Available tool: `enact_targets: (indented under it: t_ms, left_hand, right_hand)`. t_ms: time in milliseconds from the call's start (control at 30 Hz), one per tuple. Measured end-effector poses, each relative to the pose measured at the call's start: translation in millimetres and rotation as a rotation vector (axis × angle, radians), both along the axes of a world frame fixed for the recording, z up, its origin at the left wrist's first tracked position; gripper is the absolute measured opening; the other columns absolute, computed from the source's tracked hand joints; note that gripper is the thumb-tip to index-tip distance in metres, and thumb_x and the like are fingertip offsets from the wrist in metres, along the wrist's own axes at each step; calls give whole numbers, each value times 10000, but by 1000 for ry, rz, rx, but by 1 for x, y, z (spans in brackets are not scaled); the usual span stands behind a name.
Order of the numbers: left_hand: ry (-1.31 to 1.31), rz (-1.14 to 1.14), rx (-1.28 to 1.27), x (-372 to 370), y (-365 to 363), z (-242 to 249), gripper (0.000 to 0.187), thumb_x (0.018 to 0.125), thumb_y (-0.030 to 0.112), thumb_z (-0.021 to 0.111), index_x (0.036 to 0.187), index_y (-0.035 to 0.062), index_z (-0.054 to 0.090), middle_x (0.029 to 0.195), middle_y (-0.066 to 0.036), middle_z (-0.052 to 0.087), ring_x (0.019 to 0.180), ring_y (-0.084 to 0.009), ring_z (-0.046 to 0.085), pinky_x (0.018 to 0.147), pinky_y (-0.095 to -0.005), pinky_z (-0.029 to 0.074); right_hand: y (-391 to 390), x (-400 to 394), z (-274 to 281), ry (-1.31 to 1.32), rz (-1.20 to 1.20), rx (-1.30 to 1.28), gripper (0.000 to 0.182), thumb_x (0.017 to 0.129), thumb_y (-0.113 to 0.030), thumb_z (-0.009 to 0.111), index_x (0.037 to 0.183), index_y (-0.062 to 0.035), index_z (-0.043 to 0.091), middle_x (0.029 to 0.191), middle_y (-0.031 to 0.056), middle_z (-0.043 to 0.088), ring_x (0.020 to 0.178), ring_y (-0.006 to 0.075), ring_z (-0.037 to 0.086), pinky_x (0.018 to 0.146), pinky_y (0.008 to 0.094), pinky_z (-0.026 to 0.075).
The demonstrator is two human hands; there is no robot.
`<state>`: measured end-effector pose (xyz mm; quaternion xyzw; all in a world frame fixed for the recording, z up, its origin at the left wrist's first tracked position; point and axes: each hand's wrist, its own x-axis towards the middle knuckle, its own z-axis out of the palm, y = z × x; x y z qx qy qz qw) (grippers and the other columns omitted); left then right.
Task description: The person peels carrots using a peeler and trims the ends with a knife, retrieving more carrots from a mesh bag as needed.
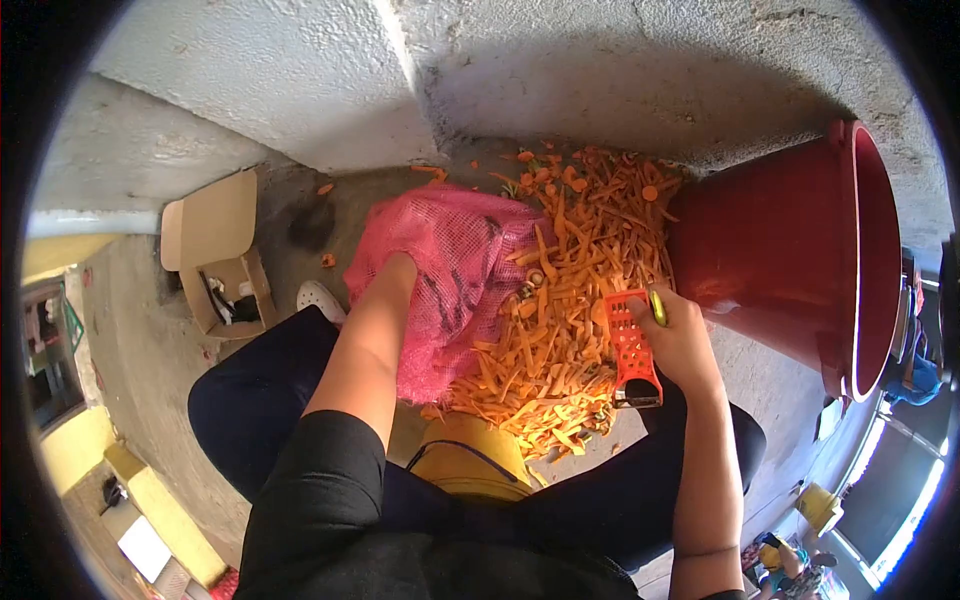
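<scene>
My left forearm (365, 345) reaches into a pink mesh sack (440, 235), and the hand itself is hidden inside it. In my right hand (682, 338) is a red-orange peeler (630, 345) with a perforated flat body and a metal blade at its lower end. A yellow-green piece (657, 308) shows by the fingers of that hand. Beneath and beside the peeler spreads a large heap of orange carrot peelings (560, 330), running up against the sack. Between my legs stands a yellow bucket (468, 462).
A big dark red tub (770, 255) leans at the right of the heap. To the left, an open cardboard box (228, 290) holds small dark and white items. A rough concrete wall (600, 75) closes off the far side. Other people (795, 570) are at the lower right.
</scene>
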<state>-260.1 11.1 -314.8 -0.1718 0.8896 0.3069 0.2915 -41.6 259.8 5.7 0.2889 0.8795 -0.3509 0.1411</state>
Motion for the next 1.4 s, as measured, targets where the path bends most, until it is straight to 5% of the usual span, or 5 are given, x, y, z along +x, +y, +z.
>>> enact_targets:
  t_ms: [867,1400]
  left_hand:
    - [10,-413,-285,-20,18,-33,305,728,179,545,1000,40,538,946,-122,569,784,-267,577,630,-397,487]
    - [-383,-783,-453,54,-120,5,314,714,175,579,996,42,546,954,-125,568,780,-267,581,614,-397,489]
  right_hand:
    - [6,4,-2,-105,63,-42,183,724,-155,565,755,-2,471,621,214,502,615,388,490,538,403,383]
    - [9,21,6,41,54,13,266,784,-261,544,773,0,497,635,213,518,621,378,508,558,400,392]
